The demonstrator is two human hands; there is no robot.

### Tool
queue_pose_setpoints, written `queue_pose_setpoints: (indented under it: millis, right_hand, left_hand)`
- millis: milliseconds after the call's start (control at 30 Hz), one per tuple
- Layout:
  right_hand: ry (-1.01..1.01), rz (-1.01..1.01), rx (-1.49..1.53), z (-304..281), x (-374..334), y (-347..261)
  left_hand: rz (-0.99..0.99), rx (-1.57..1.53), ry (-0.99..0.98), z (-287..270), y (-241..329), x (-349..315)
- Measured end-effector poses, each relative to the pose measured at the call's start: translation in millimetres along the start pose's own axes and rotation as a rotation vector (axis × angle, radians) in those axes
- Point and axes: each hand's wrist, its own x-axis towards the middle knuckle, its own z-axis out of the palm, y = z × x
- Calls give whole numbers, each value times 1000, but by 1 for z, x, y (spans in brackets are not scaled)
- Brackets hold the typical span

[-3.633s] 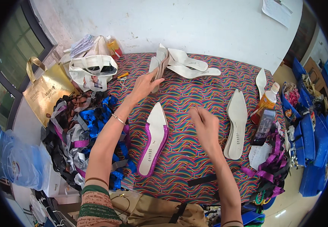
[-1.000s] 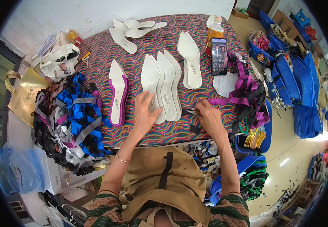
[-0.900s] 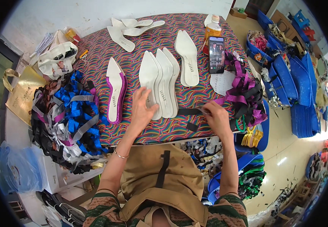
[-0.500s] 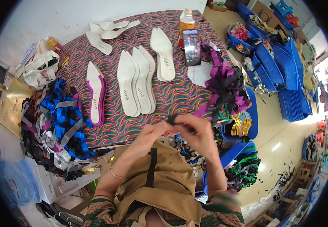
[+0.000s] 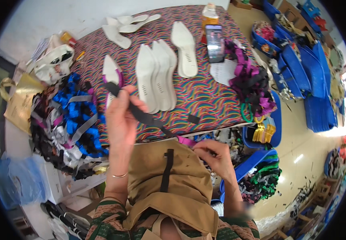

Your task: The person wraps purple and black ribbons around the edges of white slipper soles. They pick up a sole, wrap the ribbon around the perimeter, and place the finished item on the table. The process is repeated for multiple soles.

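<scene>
Left hand (image 5: 122,114) and right hand (image 5: 215,155) stand apart now, whereas a moment earlier they meet. From the left: a ribbon pile (image 5: 71,124), then the left hand, which pinches a black-and-purple strip (image 5: 142,116) before the purple-edged insole (image 5: 109,67). This strip slants down rightward — past white insoles (image 5: 145,78) on the worktop (image 5: 211,98) — to the right hand, which grips its purple end.
</scene>
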Motion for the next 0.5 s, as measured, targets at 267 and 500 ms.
queue_pose_setpoints:
  millis: [267, 500]
  right_hand:
    - [-75, -130, 141, 61, 67, -35]
    - [-255, -37, 311, 53, 41, -23]
  left_hand:
    - [31, -23, -79, 14, 10, -3]
    - [165, 75, 11, -9, 14, 13]
